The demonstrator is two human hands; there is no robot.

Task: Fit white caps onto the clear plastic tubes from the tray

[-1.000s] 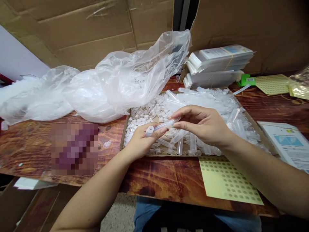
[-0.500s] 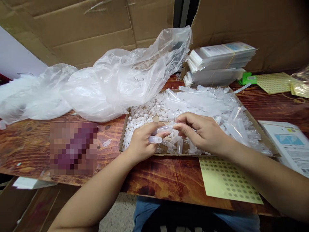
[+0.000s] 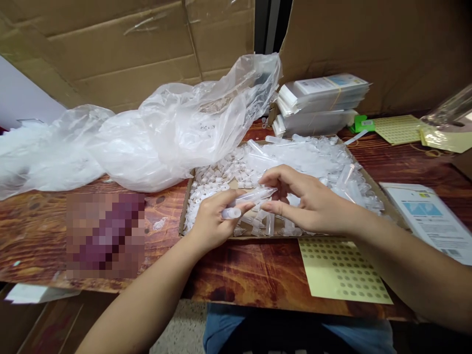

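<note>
Clear tube (image 3: 250, 198) near-level, capped end left hand (image 3: 210, 221), tip right hand (image 3: 309, 204).

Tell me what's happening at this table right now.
A person holds a clear plastic tube over a shallow cardboard tray. The left hand grips its capped end; the right hand pinches the pointed tip. The tray holds loose tubes on the right and small caps on the left. A crumpled plastic bag lies behind, and a yellow sticker sheet lies in front.
</note>
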